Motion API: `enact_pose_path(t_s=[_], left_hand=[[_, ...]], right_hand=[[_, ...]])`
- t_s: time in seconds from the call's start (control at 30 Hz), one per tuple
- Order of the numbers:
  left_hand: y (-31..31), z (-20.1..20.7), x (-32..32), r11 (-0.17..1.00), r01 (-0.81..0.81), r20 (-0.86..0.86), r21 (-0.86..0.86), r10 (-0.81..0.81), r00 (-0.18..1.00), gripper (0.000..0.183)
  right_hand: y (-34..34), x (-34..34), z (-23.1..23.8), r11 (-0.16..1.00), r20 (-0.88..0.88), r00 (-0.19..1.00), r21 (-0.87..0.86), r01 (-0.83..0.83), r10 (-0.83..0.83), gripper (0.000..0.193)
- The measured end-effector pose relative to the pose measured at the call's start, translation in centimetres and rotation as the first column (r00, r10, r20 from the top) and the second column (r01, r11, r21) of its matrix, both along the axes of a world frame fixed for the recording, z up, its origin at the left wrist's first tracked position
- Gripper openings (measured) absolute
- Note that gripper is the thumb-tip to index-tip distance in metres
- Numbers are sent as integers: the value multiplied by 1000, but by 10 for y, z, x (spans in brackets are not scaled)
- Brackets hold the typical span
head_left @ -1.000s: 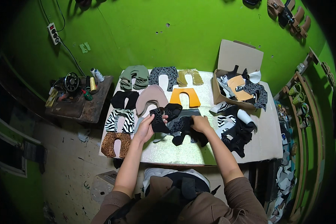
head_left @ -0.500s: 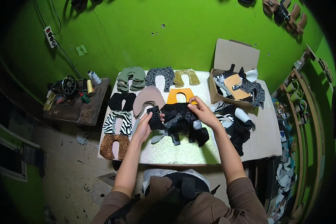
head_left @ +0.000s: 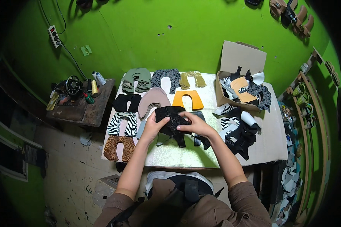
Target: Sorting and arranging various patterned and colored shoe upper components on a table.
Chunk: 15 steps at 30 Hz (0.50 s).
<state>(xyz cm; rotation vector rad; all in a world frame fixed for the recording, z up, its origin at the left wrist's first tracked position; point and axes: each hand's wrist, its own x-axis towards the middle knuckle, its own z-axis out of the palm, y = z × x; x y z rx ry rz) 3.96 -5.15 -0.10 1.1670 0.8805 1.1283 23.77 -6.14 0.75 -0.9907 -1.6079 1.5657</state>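
The black patterned material (head_left: 171, 120) is held up in front of the person, over the middle of the desk (head_left: 166, 158), a little closer to its near edge than to its far one. It is soft and dark, with thin paler lines curling over its surface, and it looks creased and partly folded; how many layers are gathered there cannot be told. Its broad part lies toward the far edge of the desk, and a narrow strip hangs from it toward the near edge, so the long axis runs roughly from far to near, its near end leaning slightly toward the right edge. The left hand (head_left: 155, 126) is closed on the material's left side, thumb flat on top and fingers mostly hidden underneath. The right hand (head_left: 194, 125) grips the right side, its thumb pressed on the face and the forefinger reaching over the upper part. Below the right hand, another black piece (head_left: 205, 143) lies on the desk. Just beyond the hands, toward the far edge, are an orange arch-shaped piece (head_left: 187, 92) and a mauve stack (head_left: 154, 95), both with their openings toward the near edge. A zebra-striped stack (head_left: 113, 125) and a leopard-print stack (head_left: 110, 148) sit along the left edge, the latter by the near left corner. Toward the right edge lies a heap of black and white pieces (head_left: 236, 140), with an open cardboard box (head_left: 243, 55) behind it.
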Motion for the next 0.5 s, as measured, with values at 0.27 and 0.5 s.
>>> enact_pose_path(t_s=[0.27, 0.5], left_hand=[[2, 4, -11, 991, -27, -30, -134, 23, 999, 22], [0, 9, -16, 993, 79, -23, -85, -82, 996, 33]], right_hand=[[2, 14, 0, 959, -76, 960, 62, 276, -271, 25], [6, 5, 50, 857, 389, 900, 379, -351, 196, 23]])
